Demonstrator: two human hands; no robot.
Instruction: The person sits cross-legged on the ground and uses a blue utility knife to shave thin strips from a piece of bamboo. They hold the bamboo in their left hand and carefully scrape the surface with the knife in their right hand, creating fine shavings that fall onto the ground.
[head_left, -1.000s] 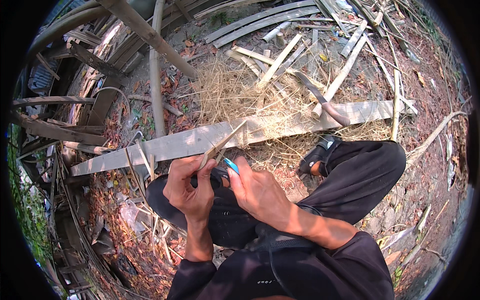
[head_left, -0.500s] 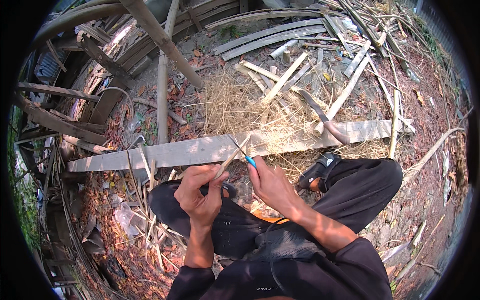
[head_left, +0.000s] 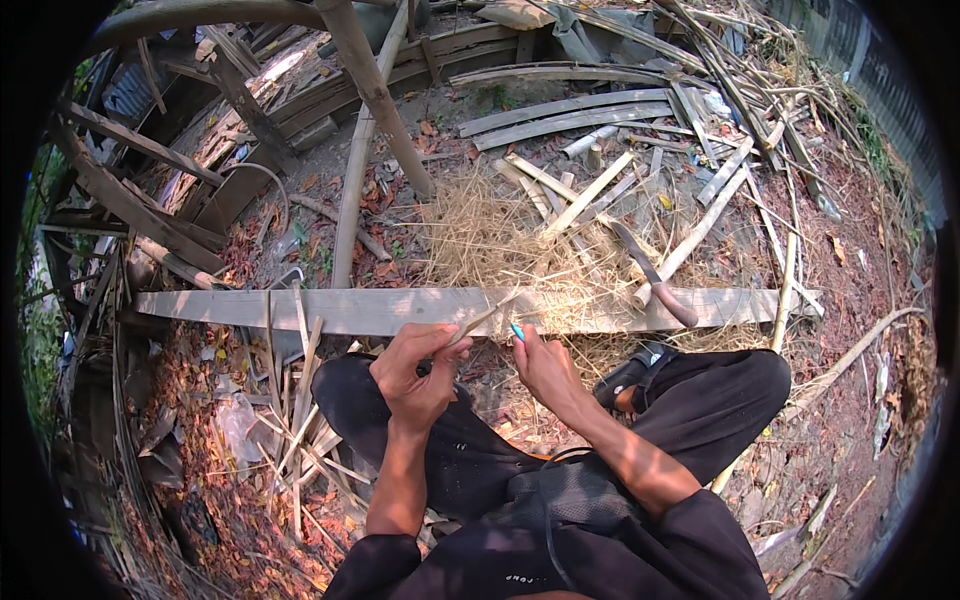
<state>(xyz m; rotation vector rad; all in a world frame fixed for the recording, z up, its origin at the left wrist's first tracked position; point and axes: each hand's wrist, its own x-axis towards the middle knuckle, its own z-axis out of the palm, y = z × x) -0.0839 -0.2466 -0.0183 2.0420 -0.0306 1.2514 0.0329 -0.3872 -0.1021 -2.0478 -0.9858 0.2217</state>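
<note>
My left hand (head_left: 415, 375) is closed round a thin pale bamboo strip (head_left: 478, 321), whose far end points up and right over a long wooden plank (head_left: 390, 310). A small knife with a blue handle (head_left: 517, 332) is gripped in my right hand (head_left: 547, 372), just right of the strip. Its blade is hard to make out against the plank and shavings. Both hands are over my crossed legs, close to the plank's near edge. Curly straw-coloured shavings (head_left: 480, 235) are heaped behind the plank and partly over it.
A curved machete (head_left: 672, 302) lies across the plank on the right. Cut bamboo pieces (head_left: 590, 197) and long slats (head_left: 570, 120) lie farther back. Several thin strips (head_left: 300, 420) are piled left of my knee. A bamboo post (head_left: 375, 100) stands at the back left.
The view has shifted, so the scene sits lower. My right hand has turned the knife; its blade, plainly visible against the strip before, is now hard to see. Both hands keep their grip.
</note>
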